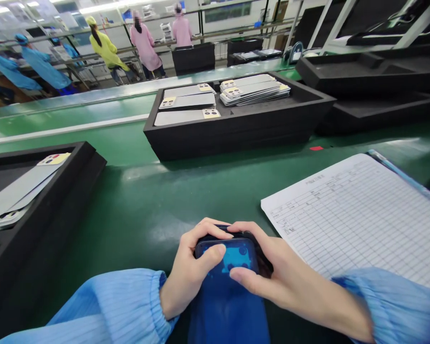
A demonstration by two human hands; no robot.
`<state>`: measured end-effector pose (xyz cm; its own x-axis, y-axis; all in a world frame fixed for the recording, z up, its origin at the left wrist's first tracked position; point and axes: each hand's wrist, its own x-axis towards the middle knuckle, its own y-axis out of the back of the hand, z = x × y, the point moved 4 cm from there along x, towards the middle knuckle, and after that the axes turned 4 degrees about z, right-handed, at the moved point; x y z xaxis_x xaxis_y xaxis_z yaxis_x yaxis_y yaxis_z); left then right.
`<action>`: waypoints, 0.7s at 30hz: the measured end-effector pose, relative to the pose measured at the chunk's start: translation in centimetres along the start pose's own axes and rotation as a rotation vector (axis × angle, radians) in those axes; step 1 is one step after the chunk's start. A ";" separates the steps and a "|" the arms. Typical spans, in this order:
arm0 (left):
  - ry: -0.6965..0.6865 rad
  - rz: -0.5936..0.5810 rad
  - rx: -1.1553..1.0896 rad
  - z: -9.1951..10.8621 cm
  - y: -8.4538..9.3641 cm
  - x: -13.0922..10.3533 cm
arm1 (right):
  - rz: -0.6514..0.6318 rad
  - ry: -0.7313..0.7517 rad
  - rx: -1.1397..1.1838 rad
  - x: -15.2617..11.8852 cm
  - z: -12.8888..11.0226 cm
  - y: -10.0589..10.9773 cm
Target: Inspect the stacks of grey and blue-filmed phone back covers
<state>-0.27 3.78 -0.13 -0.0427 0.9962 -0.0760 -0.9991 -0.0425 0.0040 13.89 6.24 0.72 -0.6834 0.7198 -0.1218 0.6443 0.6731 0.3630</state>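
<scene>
Close to me at the bottom centre is a glossy dark blue phone back cover (229,310), with a lighter blue camera area (238,258) near its far end. My left hand (197,263) is closed on its left far corner, thumb on the camera area and fingers over the far edge. From the right, my right hand (272,267) grips the same end, its thumb lying on the face. A dark layer shows under the cover between my fingers; what it is I cannot make out. The cover's near end runs out of view.
A black tray (232,134) of pale panels stands ahead on the green table (139,191). Another black tray (89,162) is at left, with more trays (365,76) at far right. A gridded paper form (354,215) lies beside my right hand. Several people work beyond.
</scene>
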 end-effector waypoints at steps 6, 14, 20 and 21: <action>0.019 0.010 -0.009 0.1 -0.1 0.1 | -0.008 -0.051 -0.019 0.1 0.3 -0.2; 0.069 0.006 -0.068 0.4 0.0 0.5 | -0.017 -0.026 0.031 0.1 0.3 -0.4; 0.089 0.001 -0.122 0.1 0.2 0.3 | -0.057 -0.013 0.032 0.2 0.3 -0.2; 0.089 0.002 -0.134 0.0 0.2 0.3 | -0.064 -0.004 0.026 0.2 0.4 0.0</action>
<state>-0.43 4.03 -0.17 -0.0383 0.9856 -0.1646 -0.9899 -0.0599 -0.1284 13.90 6.47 0.37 -0.7219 0.6761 -0.1479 0.6082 0.7217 0.3305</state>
